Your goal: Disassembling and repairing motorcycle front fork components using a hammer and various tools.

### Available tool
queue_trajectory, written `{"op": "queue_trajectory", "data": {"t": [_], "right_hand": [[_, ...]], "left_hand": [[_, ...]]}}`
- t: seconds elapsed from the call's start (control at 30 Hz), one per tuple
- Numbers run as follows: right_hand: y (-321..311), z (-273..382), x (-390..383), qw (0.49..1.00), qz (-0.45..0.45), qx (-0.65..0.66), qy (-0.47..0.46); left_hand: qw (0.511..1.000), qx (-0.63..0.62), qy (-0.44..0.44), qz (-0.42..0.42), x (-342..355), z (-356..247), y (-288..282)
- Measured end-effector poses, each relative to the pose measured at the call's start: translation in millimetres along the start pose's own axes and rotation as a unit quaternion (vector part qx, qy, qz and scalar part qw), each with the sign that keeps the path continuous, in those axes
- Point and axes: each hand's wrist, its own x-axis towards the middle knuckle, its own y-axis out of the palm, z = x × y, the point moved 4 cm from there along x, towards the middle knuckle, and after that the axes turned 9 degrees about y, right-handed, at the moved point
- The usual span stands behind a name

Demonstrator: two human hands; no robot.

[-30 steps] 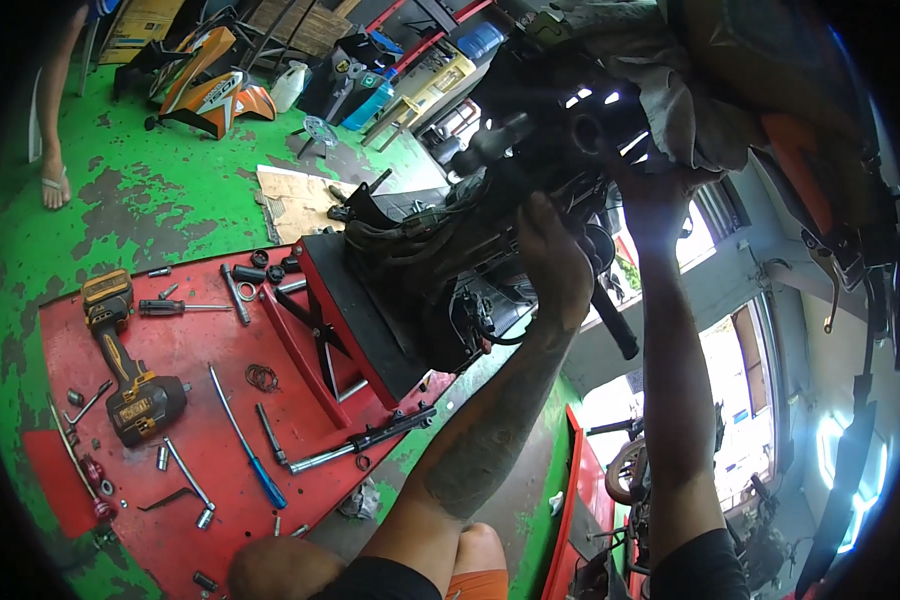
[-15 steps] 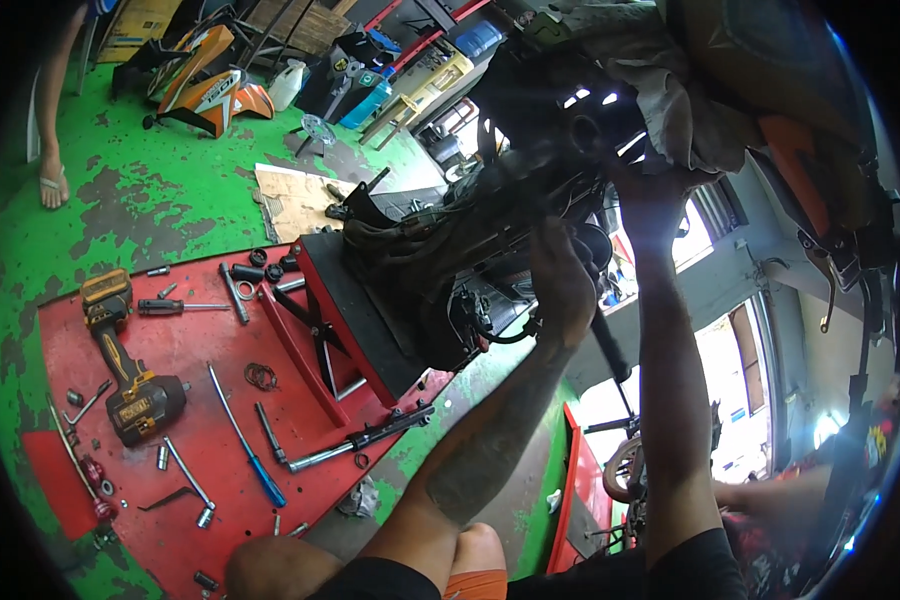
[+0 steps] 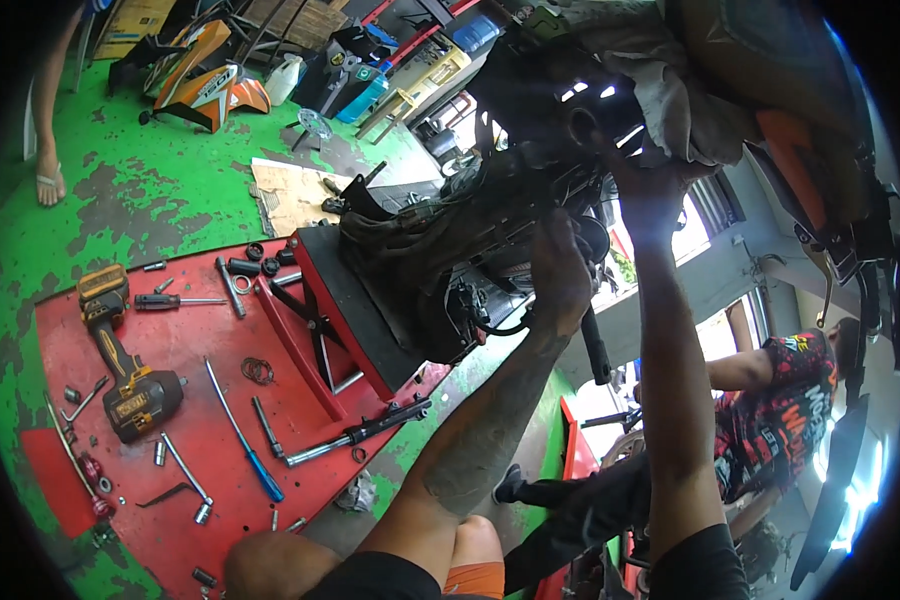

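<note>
The dark underside of a motorcycle [image 3: 470, 225] fills the upper middle, resting by a black-topped red stand [image 3: 355, 320]. My left hand [image 3: 562, 265] is raised against it with curled fingers, closed on something lost in shadow. Just below that hand hangs a dark bar [image 3: 595, 345]; whether the hand holds it I cannot tell. My right hand [image 3: 655, 190] reaches higher, beside a dark ring-shaped part [image 3: 582, 125] and under a grey cloth [image 3: 685, 115]. Glare and shadow hide its fingers.
On a red platform [image 3: 190, 350] lie a yellow-and-black impact wrench [image 3: 135, 385], a blue-handled screwdriver [image 3: 260, 470], a metal tube assembly [image 3: 360, 432] and several sockets. Another person [image 3: 780, 410] passes at the right. Orange fairings [image 3: 210, 95] lie on the green floor, near someone's foot [image 3: 50, 185].
The other person has come into view at the right, a leg now behind my arms. The dark bar below my left hand hangs at a steeper angle. Both my hands stay nearly in place.
</note>
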Motion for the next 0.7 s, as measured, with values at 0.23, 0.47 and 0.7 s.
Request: {"op": "queue_trajectory", "data": {"t": [0.23, 0.47, 0.7], "right_hand": [[3.9, -12.3, 1.1, 0.989, 0.005, -0.024, 0.146], [3.8, -3.6, -0.6, 0.99, -0.005, 0.004, 0.144], [2.6, -10.9, 2.3, 0.997, -0.004, -0.016, 0.072]], "left_hand": [[0.997, -0.018, 0.006, -0.068, -3.8, -4.5, -1.2], [0.973, -0.15, -0.009, -0.174, -23.4, -10.1, -8.7], [0.998, -0.054, 0.003, -0.038, -25.0, -0.7, 11.9]]}}
